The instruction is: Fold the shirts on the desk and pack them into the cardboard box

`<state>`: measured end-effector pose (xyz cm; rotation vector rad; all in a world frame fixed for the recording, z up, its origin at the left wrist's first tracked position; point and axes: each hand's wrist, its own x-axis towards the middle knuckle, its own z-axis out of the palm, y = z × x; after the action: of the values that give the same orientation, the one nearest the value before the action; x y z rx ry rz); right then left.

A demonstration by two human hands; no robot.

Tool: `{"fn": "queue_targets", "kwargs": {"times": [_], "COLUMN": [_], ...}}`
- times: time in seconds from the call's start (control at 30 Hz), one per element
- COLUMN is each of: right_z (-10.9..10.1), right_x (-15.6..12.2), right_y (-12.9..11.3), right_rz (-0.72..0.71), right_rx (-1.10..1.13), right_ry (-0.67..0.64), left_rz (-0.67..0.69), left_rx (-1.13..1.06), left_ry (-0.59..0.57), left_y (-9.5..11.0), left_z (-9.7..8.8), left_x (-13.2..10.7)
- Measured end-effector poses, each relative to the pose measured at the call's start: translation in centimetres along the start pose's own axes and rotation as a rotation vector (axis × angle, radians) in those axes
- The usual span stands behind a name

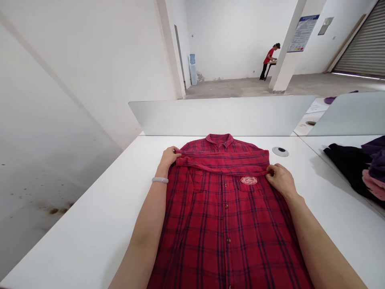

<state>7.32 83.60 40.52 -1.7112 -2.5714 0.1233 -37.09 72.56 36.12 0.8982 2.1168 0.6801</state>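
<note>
A red plaid flannel shirt (224,228) lies flat and buttoned on the white table (90,237), collar away from me. A folded band of sleeve (222,162) runs across its chest, just below the collar. My left hand (168,157), with a pale bangle (160,180) on the wrist, pinches the sleeve fabric at the shirt's left edge. My right hand (279,179) grips the band's lower edge, just above the right chest pocket with its embroidered white patch (248,180).
A round cable grommet (280,151) sits in the tabletop to the right of the collar. A dark and pink clothing pile (351,168) lies on the adjoining table at right. A frosted divider (219,116) stands beyond the shirt. Far behind, a person in red (270,60) stands at a small table.
</note>
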Motion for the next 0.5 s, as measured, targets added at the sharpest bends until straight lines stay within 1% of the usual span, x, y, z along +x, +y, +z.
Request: {"fn": "queue_targets", "kwargs": {"times": [0.07,0.17,0.23,0.3,0.37,0.4,0.5], "right_z": [0.0,0.0,0.1,0.1,0.1,0.0,-0.2], "right_x": [0.0,0.1,0.1,0.1,0.1,0.1,0.0], "right_y": [0.1,0.1,0.1,0.1,0.1,0.1,-0.1], "right_rz": [0.004,0.015,0.018,0.021,0.022,0.021,0.013], "right_rx": [0.005,0.006,0.006,0.005,0.007,0.010,0.008], "right_ry": [0.001,0.003,0.002,0.005,0.008,0.009,0.007], "left_rz": [-0.066,-0.130,-0.175,-0.216,-0.217,-0.197,-0.143], "left_rx": [0.020,0.007,-0.054,-0.114,-0.131,-0.114,-0.043], "left_ry": [-0.016,-0.069,-0.137,-0.234,-0.316,-0.330,-0.303], "left_y": [-0.3,-0.1,0.4,1.0,1.2,1.2,0.7], "left_z": [0.1,-0.8,-1.8,-2.6,-2.9,-2.7,-1.8], "left_x": [0.1,-0.3,-0.8,-1.4,-1.6,-1.6,-1.1]}}
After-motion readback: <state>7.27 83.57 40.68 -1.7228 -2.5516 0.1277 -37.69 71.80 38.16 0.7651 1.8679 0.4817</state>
